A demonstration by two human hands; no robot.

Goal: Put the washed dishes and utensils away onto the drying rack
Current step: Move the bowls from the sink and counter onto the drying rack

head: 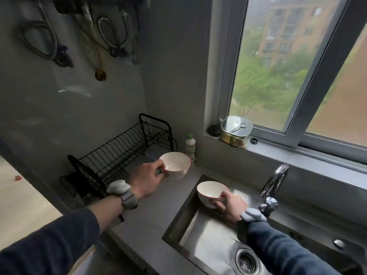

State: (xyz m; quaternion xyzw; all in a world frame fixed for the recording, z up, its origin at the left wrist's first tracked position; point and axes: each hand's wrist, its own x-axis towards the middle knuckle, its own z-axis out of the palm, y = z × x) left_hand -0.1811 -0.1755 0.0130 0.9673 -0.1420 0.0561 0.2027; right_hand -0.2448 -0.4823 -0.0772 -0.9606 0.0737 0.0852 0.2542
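My left hand (147, 178) grips the near rim of a white bowl (175, 162), upright above the counter just right of the black wire drying rack (117, 153). My right hand (230, 205) grips a second white bowl (211, 192) by its right side, holding it upright over the back left corner of the steel sink (200, 233). The rack's tiers show no dishes.
A chrome tap (275, 181) stands behind the sink at the right. A white detergent bottle (190, 146) is in the corner beside the rack. A tin with a spoon (236, 131) sits on the window sill. Hoses hang on the wall above.
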